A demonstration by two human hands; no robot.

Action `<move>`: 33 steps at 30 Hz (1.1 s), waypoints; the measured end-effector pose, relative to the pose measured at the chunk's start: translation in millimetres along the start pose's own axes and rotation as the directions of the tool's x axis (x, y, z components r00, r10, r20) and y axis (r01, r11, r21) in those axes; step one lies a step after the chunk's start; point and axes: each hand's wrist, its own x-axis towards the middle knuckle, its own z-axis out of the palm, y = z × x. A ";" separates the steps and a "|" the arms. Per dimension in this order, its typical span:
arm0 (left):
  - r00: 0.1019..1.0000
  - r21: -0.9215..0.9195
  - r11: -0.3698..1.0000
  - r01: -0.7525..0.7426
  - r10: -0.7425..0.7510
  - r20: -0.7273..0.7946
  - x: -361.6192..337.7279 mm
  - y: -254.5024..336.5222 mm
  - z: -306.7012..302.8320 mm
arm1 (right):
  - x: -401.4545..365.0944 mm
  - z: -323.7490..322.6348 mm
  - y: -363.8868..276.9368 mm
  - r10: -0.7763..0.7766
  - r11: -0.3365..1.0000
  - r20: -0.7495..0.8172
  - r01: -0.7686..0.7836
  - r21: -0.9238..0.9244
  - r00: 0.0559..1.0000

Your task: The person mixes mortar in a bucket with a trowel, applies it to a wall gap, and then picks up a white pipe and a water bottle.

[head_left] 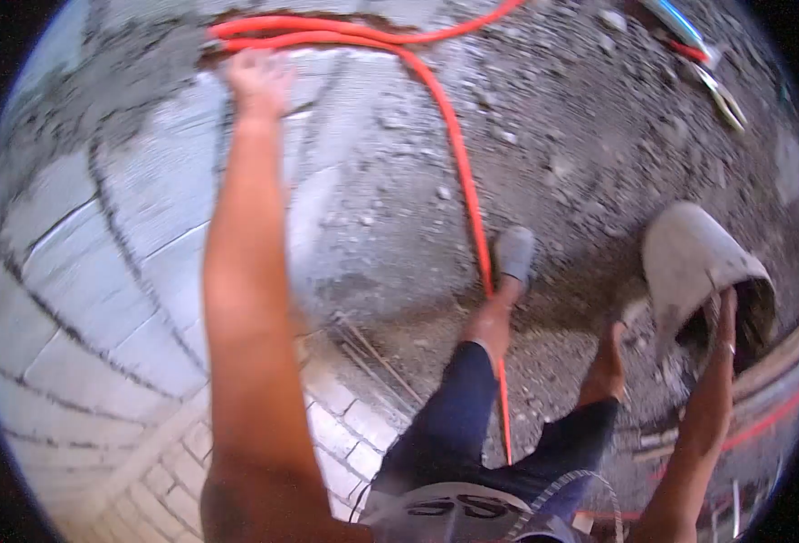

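Note:
My left arm stretches up to the light block wall (160,213), with my left hand (260,80) just below the bend of an orange hose (336,38). Its fingers look stretched out, their tips right at the hose, though the hand is blurred. Dark rough material surrounds the bend in a broken-out patch of the wall. At the right, a dirty pale bucket (689,244) lies tilted with its mouth toward me. My right hand (725,308) reaches into this mouth, and its fingers are hidden inside.
Rubble and loose soil (580,136) cover the ground. Pliers (723,98) lie at the upper right. The hose runs down past my shoe (514,253). Thin rods (377,357) stand near the wall's base, and wooden boards (779,362) lie beyond the bucket.

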 end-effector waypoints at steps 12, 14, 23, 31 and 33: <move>0.593 0.530 0.802 -0.276 -0.292 0.750 -279.6 -168.2 77.7 | -26.1 16.3 3.9 -0.191 0.150 -0.066 -0.037 -0.988 0.979; 0.518 0.410 0.868 -0.281 -0.223 0.826 -398.0 -175.5 146.8 | -33.8 27.3 -40.1 -0.165 0.052 -0.115 -0.108 -0.993 0.980; 0.400 0.214 0.706 -0.675 0.107 0.910 -528.8 -265.6 247.3 | 47.5 21.9 -23.1 -0.671 -0.520 0.680 0.468 -0.715 0.295; 0.637 0.413 0.874 -0.255 -0.169 0.752 -547.2 -284.2 228.9 | -69.6 -23.7 -61.2 -0.418 0.291 0.110 0.247 -0.924 0.902; 0.649 0.466 0.803 -0.372 -0.135 0.749 -546.3 -293.7 225.8 | -110.3 -41.7 -77.2 -0.459 0.539 -0.021 0.260 -0.801 0.888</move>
